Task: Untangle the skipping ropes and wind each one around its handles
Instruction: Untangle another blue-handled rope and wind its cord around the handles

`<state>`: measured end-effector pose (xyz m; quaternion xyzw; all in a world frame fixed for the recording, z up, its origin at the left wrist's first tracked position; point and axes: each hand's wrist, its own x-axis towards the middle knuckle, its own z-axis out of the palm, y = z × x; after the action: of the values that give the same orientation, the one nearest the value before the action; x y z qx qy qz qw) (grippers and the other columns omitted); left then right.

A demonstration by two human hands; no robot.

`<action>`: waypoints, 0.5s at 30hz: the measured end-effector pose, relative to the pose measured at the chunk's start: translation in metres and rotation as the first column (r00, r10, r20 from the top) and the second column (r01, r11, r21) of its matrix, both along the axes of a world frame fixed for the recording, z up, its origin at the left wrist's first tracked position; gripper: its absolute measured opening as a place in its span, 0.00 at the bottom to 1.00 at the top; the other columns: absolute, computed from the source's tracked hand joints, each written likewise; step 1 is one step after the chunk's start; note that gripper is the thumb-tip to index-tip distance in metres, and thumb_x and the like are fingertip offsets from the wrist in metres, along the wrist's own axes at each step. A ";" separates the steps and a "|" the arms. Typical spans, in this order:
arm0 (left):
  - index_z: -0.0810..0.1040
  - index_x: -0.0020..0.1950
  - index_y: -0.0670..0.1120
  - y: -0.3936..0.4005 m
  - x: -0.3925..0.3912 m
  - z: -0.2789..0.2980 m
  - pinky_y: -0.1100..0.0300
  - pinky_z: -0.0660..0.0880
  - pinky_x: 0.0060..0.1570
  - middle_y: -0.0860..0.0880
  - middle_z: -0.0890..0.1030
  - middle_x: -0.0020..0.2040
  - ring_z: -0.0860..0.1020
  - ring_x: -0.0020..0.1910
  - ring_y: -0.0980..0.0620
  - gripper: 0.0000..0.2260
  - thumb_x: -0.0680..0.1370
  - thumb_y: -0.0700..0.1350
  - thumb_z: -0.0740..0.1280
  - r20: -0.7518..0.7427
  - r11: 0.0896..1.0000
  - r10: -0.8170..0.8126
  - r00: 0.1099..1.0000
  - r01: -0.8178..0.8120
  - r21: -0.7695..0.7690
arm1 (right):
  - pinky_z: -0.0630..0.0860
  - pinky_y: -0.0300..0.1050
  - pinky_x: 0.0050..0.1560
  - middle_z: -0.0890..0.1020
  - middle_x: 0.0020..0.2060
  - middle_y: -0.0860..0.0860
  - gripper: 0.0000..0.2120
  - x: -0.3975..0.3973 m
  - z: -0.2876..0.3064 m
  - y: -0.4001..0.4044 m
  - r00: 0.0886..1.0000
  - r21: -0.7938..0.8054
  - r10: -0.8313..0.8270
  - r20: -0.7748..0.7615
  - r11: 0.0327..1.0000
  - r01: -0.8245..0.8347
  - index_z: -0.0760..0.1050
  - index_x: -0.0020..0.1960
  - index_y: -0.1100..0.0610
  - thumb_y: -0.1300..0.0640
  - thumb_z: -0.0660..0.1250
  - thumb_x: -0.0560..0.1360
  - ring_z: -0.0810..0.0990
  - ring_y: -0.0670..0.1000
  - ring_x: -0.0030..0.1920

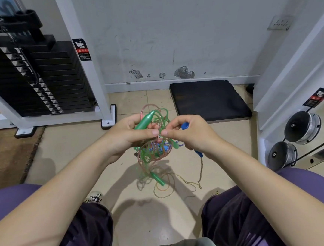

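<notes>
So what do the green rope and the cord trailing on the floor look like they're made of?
Green rope: likely translucent plastic or PVC, glossy, holding springy loops. Floor cord: seems braided fibre, matte, with a flecked yellowish weave, lying limp. Neither is certain.

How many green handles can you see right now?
2. One green handle is gripped in the left hand; the other dangles low in the tangle of ropes. More may be hidden inside.
</notes>
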<state>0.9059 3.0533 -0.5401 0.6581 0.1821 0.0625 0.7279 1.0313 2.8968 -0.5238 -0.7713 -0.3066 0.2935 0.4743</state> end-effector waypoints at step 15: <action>0.75 0.52 0.45 0.042 -0.002 -0.009 0.56 0.70 0.41 0.43 0.82 0.50 0.78 0.47 0.43 0.14 0.74 0.52 0.72 -0.447 0.538 0.570 0.690 0.097 0.837 | 0.58 0.38 0.27 0.69 0.26 0.49 0.12 0.034 0.016 -0.012 0.992 0.062 -0.091 0.084 0.994 0.086 0.74 0.36 0.54 0.52 0.71 0.74 0.61 0.49 0.23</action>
<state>0.9041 3.0950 -0.5492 0.8533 0.4798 0.0006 0.2040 1.0649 2.8851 -0.5074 -0.7820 -0.3009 0.2292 0.4953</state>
